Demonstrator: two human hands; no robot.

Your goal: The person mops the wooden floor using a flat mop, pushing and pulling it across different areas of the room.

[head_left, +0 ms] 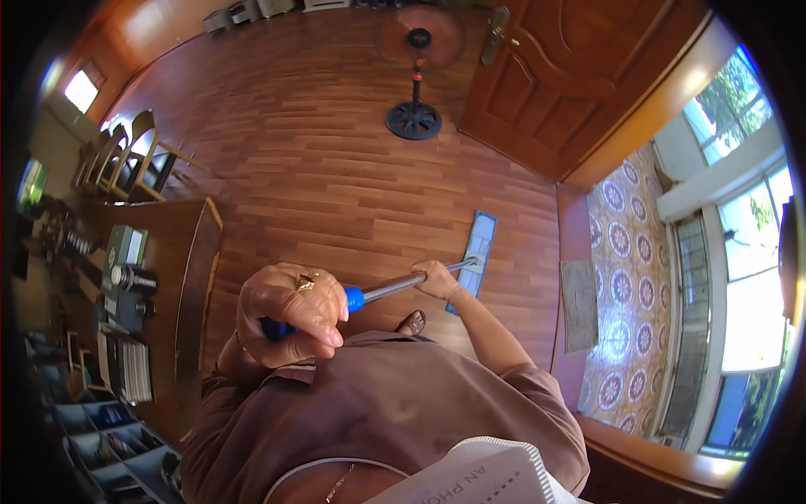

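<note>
A flat mop with a long metal pole (393, 287) slants away from me across the wooden floor. Its pale blue mop head (478, 244) lies on the boards ahead and to the right. My left hand (290, 311), wearing a ring, is close to the camera and wrapped round the blue grip (354, 298) at the pole's upper end. Lower down, my right hand (438, 280) is closed round the metal pole. My sandalled foot (412, 322) shows just past my brown shirt.
Far ahead stands a black pedestal fan (414, 120). A wooden door (571, 76) is swung open at right, beside a doorway with a grey mat (579, 307) and patterned tiles (621, 244). At left are a wooden desk (189, 277) with files and several chairs (134, 160).
</note>
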